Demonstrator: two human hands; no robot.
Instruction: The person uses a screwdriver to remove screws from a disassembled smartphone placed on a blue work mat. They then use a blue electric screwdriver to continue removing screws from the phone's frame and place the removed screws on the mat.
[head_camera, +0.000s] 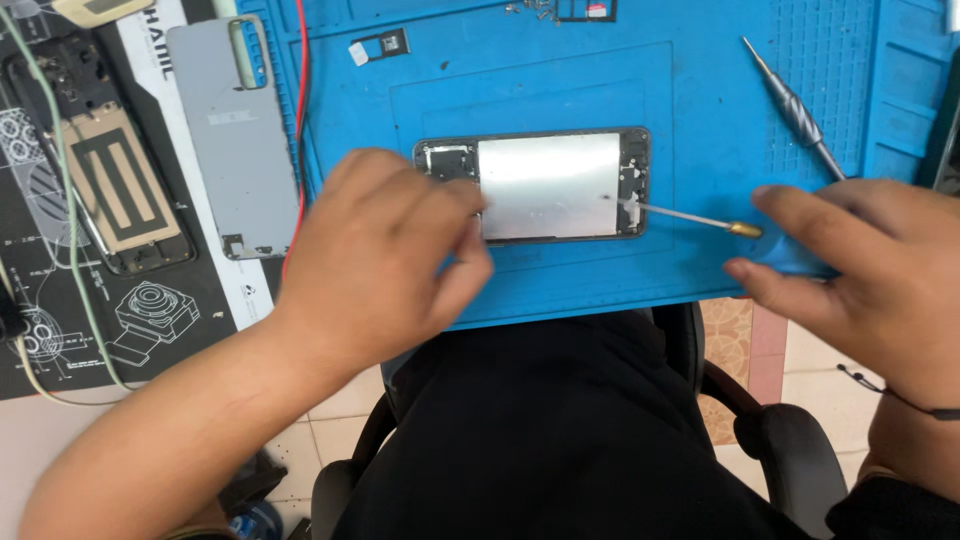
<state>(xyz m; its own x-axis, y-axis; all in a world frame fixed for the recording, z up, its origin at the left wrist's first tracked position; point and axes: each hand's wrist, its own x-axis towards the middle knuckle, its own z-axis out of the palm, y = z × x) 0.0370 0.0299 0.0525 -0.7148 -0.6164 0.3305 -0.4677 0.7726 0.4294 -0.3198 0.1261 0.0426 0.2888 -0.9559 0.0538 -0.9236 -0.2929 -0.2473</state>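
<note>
An opened smartphone (545, 185) lies lengthwise on a blue repair mat (700, 110) in the middle of the tabletop, its back cover off so that a large silvery metal plate fills most of the frame, with dark circuit parts showing at its left and right ends. The left hand (385, 255) hovers over the phone's near-left corner, fingers curled loosely and blurred; its grip is narrow, and whether the fingertips touch the frame I cannot tell. The right hand (865, 260) sits at the near right edge of the mat and holds a blue-handled screwdriver (700, 220), its grip closed around the handle, with the brass collar showing just past the fingertips and the thin shaft running left so that the tip rests at the right end of the phone. A dark cord circles the right wrist. Far right on the mat lies a second, grey metal screwdriver (795, 105), well apart from both hands. On the far side of the mat rest a small SIM tray (385, 45) and a scatter of tiny screws (530, 8). Left of the mat lie a grey phone back cover (235, 130) and, farther left, a dark inner frame with a tan coil (110, 170), on a black printed mat. A red wire (300, 120) runs along the blue mat's left edge.
</note>
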